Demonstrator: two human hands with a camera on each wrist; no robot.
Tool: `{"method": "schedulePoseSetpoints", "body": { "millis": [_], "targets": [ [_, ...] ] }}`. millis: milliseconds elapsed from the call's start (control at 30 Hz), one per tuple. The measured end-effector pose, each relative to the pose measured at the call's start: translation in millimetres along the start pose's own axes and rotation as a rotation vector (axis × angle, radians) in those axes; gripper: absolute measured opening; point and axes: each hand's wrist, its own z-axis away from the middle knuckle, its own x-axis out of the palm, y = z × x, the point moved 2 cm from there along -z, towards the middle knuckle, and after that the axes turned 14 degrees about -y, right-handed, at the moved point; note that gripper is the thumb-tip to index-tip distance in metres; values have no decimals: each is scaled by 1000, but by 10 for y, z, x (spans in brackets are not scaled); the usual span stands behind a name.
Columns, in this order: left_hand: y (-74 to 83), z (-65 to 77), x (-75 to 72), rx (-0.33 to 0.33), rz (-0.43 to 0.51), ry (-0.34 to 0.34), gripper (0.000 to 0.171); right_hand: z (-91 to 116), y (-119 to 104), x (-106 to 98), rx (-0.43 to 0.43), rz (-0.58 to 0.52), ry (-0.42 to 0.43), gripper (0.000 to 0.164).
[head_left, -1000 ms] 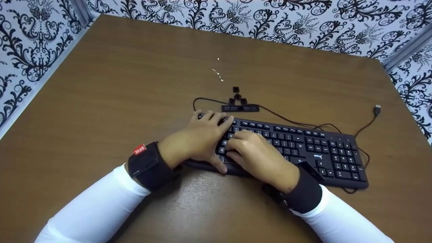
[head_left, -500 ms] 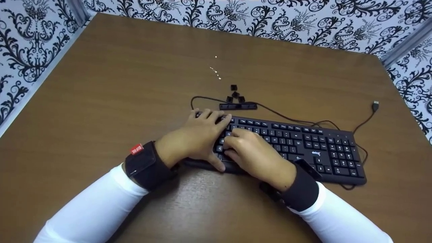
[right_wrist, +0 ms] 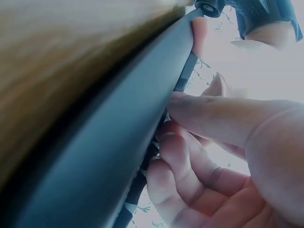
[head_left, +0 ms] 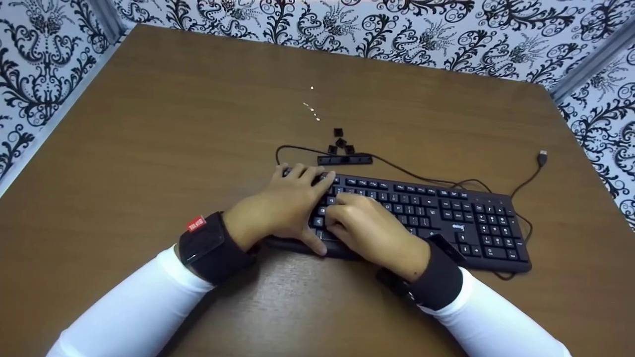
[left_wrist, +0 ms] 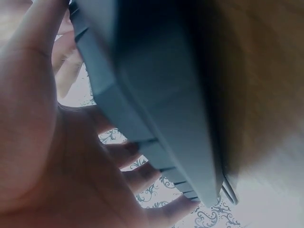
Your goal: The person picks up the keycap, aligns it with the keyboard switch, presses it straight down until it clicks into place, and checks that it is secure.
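Observation:
A black keyboard (head_left: 459, 238) lies on the wooden table, angled down to the right. My left hand (head_left: 292, 203) is spread over its left end; the thumb lies at the front edge and the fingertips reach the back. Close beside it, my right hand (head_left: 372, 230) has curled fingers at the lower left keys. In the right wrist view the right thumb (right_wrist: 204, 111) and bent fingers touch the keyboard's edge and keys, seemingly pinching a key that the hand hides. Behind the keyboard sit several loose black keycaps (head_left: 338, 132) and a long black keycap (head_left: 345, 159).
The keyboard cable (head_left: 416, 174) runs behind it, passing the loose keycaps, and ends in a USB plug (head_left: 542, 158) at the right. Small bright specks (head_left: 312, 110) show on the table (head_left: 173, 99) farther back. Patterned wallpaper (head_left: 337, 25) borders the table.
The head view has shifted slightly, so everything sits a little farther left in it. Both hands stay at the same places on the keyboard; the loose keycaps have not moved.

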Motion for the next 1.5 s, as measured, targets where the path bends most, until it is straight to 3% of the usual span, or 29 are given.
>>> {"method": "schedulePoseSetpoints", "body": {
  "millis": [633, 833, 1033, 1233, 1500],
  "targets": [
    [-49, 91, -48, -8, -3, 19, 137, -32, -86, -59, -61, 113, 49, 6],
    [-45, 80, -37, -7, 11, 10, 137, -18, -27, -201, -75, 96, 43, 11],
    [-37, 63, -35, -16, 16, 12, 138, -88, 147, -416, -10, 35, 66, 16],
    [-11, 33, -35, -18, 0, 3, 140, -235, 497, -590, 136, -26, 59, 16],
    [9, 4, -11, -18, -12, -6, 142, -363, 920, -584, 314, -28, -20, 17]
  ]
}}
